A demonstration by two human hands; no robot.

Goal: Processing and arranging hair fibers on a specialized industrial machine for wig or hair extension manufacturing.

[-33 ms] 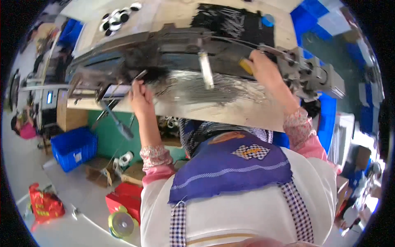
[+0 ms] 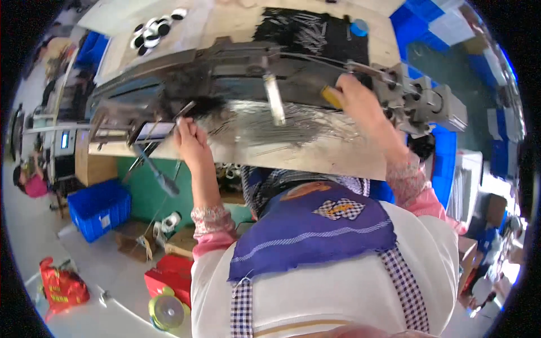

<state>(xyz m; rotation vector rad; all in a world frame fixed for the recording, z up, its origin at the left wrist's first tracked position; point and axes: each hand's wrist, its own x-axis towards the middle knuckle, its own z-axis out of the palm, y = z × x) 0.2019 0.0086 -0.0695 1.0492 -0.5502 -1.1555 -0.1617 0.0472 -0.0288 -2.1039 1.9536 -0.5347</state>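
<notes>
A long dark metal machine (image 2: 242,84) spans the wooden bench. At its left part, my left hand (image 2: 193,143) is closed, fingertips pinched on a thin metal rod (image 2: 187,108) that points up toward a dark, bristly mass (image 2: 207,106). My right hand (image 2: 360,101) is closed at the machine's right part, with a yellow piece (image 2: 331,97) sticking out by the thumb; the rest of its grip is hidden. Between the hands, many thin metal rods (image 2: 282,125) lie spread along the bench. A bright metal bar (image 2: 274,100) juts from the machine above them.
Behind the machine are black-and-white round pieces (image 2: 149,36), a black cloth (image 2: 290,34) bearing small metal pieces, and a blue cap (image 2: 359,28). Motor-like blocks (image 2: 439,104) stand at the right end. A blue crate (image 2: 101,209) and red box (image 2: 169,276) sit on the floor.
The scene has shifted slightly leftward in the picture. Both hands keep nearly the same places at the machine.
</notes>
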